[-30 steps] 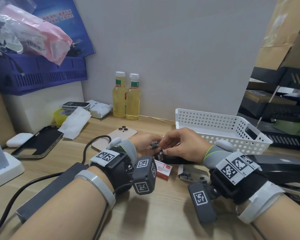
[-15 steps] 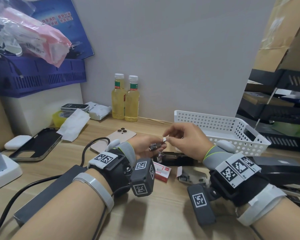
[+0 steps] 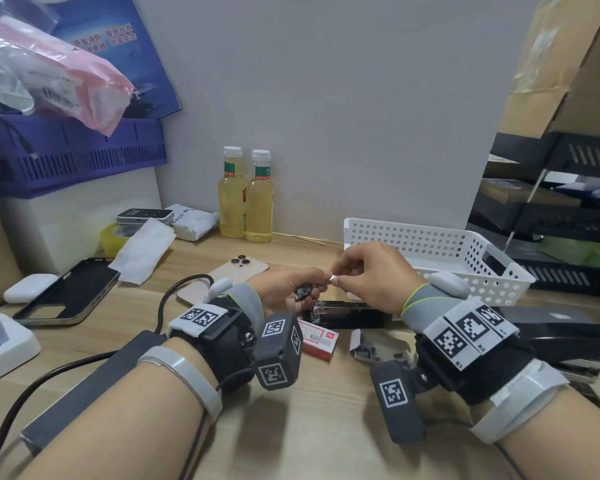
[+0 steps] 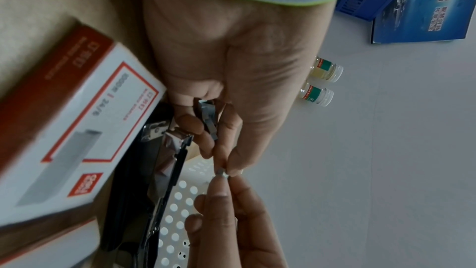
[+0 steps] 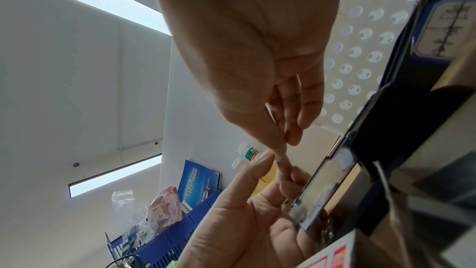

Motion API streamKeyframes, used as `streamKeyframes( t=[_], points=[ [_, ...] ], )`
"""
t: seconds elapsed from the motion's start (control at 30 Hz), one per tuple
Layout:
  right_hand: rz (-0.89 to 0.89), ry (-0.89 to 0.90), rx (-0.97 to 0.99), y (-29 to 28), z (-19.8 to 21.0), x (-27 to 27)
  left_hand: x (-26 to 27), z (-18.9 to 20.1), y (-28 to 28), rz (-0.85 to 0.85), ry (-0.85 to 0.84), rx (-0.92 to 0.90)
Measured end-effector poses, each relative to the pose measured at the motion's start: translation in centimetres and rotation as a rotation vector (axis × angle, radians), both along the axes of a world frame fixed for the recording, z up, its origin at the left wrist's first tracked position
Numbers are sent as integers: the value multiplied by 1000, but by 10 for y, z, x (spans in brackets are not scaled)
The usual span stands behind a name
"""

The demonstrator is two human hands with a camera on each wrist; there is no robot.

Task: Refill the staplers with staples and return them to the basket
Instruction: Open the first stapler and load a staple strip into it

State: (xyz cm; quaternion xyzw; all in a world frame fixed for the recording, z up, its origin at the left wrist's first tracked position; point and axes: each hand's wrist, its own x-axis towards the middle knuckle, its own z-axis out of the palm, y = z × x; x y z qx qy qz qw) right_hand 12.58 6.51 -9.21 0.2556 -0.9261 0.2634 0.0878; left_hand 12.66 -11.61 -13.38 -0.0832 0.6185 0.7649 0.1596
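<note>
My left hand holds a dark strip of staples in its curled fingers, seen in the left wrist view as a grey strip of staples. My right hand pinches a small staple piece between thumb and forefinger, right at the left fingertips. The left wrist view shows that staple piece where the two hands meet. Below them a small black stapler lies opened on the desk. The white perforated basket stands behind my right hand.
A red-and-white staple box and an opened staple box lie in front of the stapler. A bigger black stapler lies at the right. A phone, cable, two bottles and black trays surround the spot.
Both hands have risen from the opened stapler. The right hand pulled a small piece off to the right, then came back to the left fingertips.
</note>
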Motion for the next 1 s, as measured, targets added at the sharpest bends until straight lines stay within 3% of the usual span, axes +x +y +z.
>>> streamKeyframes(
  t=[0.13,0.23,0.4,0.8,1.0],
  points=[
    [24,-19,5,1,4,2,-1,-4,-3,108,-48,128],
    [79,-100,119,2,4,6,0,-2,-3,117,-62,196],
    [95,-146,128,2,0,6,2,1,-4,67,-69,131],
    [76,-164,173,2,2,8,9,5,-3,52,-19,162],
    [150,-49,91,-6,5,12,10,4,-4,46,-17,170]
  ],
)
